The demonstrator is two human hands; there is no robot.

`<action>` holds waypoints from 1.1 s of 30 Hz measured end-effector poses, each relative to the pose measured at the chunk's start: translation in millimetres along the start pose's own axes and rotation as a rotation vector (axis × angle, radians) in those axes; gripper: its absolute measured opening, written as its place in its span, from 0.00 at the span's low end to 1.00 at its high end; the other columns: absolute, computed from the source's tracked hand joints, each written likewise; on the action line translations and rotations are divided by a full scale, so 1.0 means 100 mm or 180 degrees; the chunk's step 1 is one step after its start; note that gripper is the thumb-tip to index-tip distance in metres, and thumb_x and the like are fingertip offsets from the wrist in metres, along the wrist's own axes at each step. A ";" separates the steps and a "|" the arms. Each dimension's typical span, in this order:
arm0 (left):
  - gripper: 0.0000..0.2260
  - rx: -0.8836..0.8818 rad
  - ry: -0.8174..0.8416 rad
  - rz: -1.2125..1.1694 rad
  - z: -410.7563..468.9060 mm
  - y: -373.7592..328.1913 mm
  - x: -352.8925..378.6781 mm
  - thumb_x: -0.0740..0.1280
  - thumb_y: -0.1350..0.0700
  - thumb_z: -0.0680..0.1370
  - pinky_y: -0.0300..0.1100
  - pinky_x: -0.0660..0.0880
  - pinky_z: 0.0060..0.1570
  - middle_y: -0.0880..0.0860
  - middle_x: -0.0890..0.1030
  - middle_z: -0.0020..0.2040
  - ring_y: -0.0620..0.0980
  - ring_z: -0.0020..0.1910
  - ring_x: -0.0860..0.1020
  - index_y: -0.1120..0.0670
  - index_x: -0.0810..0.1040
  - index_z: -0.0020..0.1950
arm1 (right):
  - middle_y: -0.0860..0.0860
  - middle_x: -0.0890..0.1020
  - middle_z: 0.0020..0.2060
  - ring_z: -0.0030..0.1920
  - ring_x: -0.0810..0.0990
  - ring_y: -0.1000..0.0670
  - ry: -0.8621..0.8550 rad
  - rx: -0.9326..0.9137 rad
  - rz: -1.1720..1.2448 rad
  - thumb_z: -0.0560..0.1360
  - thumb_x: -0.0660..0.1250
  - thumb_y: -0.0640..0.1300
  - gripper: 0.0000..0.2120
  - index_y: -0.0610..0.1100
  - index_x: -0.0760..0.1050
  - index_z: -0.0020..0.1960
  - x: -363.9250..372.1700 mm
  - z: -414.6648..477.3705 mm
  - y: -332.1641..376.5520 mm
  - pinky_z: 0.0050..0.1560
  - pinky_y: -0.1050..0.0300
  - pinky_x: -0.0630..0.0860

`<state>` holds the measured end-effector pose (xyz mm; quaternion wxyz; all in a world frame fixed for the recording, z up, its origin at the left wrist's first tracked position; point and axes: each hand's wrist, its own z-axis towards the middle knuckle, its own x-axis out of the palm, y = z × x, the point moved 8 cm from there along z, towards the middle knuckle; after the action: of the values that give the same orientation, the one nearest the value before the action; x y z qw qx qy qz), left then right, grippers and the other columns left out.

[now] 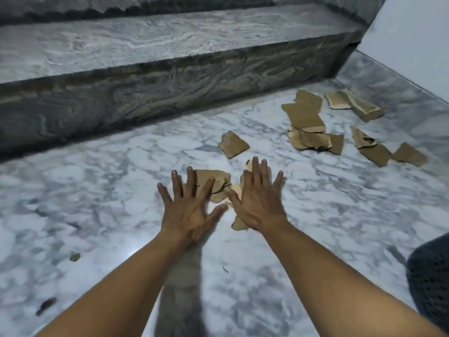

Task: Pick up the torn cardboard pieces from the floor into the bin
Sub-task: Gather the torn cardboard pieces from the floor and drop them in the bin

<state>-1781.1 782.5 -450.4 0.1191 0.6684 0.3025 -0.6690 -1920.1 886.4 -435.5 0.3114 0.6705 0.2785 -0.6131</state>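
Two hands: left hand (187, 210) and right hand (257, 203) both flat, fingers straight and splayed, gripping nothing.
Under the hands: torn cardboard pieces (218, 181) on the marble floor (97, 190), partly covered by the fingers; contact unclear.
Just beyond: one lone piece (233, 144).
Toward the floor's far right corner: scattered pieces (308, 127) near the wall (413, 32).
Far edge: marble step (145, 49).
Near right edge: dark perforated object (432, 276), cut off.

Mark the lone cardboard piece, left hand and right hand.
lone cardboard piece (233, 144): head view, centre of its face.
left hand (188, 210): head view, back of hand.
right hand (260, 203): head view, back of hand.
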 end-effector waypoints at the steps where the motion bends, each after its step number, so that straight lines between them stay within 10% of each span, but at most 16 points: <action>1: 0.39 0.0063 -0.0039 -0.0008 0.13 -0.01 -0.01 0.40 0.21 0.73 0.69 0.30 0.71 0.50 0.35 0.82 0.59 0.79 0.31 0.37 0.48 0.80 | 0.44 0.38 0.80 0.79 0.35 0.42 -0.0002 -0.0053 0.0022 0.73 0.37 0.74 0.47 0.43 0.50 0.80 -0.01 0.16 -0.03 0.72 0.28 0.39; 13: 0.26 -0.0685 -0.0966 0.0128 0.68 0.24 -0.31 0.51 0.41 0.79 0.54 0.64 0.67 0.51 0.70 0.69 0.55 0.69 0.65 0.49 0.65 0.75 | 0.50 0.32 0.79 0.78 0.32 0.44 -0.0101 -0.1080 0.0179 0.78 0.53 0.65 0.39 0.53 0.39 0.81 -0.03 1.57 0.26 0.72 0.27 0.37; 21: 0.28 -0.1425 -0.1437 -0.0022 0.63 0.38 -0.31 0.61 0.43 0.71 0.53 0.63 0.57 0.52 0.72 0.57 0.56 0.57 0.69 0.49 0.71 0.70 | 0.43 0.63 0.72 0.75 0.60 0.41 -0.0269 -0.1316 0.0078 0.75 0.54 0.70 0.33 0.53 0.63 0.74 -0.10 2.01 0.74 0.74 0.31 0.47; 25: 0.30 -0.1576 -0.1459 -0.0155 0.61 0.37 -0.32 0.63 0.41 0.66 0.51 0.63 0.53 0.50 0.70 0.51 0.55 0.52 0.68 0.47 0.71 0.67 | 0.46 0.63 0.75 0.77 0.58 0.43 -0.0212 -0.1354 0.0443 0.76 0.57 0.68 0.23 0.51 0.66 0.58 -0.13 2.07 0.71 0.74 0.34 0.50; 33: 0.19 -0.1480 -0.1520 -0.0287 0.59 0.36 -0.38 0.64 0.43 0.64 0.48 0.63 0.40 0.49 0.71 0.41 0.54 0.38 0.70 0.51 0.67 0.48 | 0.44 0.72 0.55 0.49 0.73 0.39 -0.0822 -0.0825 0.0228 0.72 0.58 0.70 0.26 0.53 0.74 0.58 -0.26 1.81 0.53 0.48 0.46 0.74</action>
<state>-1806.6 711.2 -427.4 0.3063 0.4336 0.4398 -0.7244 -2000.2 714.9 -415.7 0.4500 0.5500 0.2889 -0.6415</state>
